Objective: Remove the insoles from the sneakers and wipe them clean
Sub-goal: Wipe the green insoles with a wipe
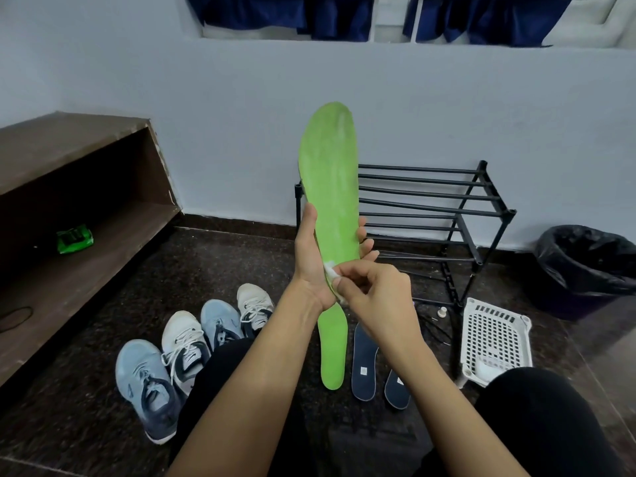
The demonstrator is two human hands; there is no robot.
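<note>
Gripping a long bright-green foam insole (pixel 328 187) upright at the centre of the frame, the left hand (pixel 311 266) wraps thumb and fingers round its edges. The right hand (pixel 375 294) pinches a small white wipe (pixel 332 271) against its lower part.

A bright green insole (pixel 328 187) is seen, and a white wipe (pixel 331 271). Dark blue insoles (pixel 364 366) with small white labels are seen on a floor (pixel 223 263) speckled black and brown. Pale blue sneakers (pixel 144 383) and white sneakers (pixel 184 342) are seen. A white basket (pixel 494 335) is patterned with small holes.
</note>
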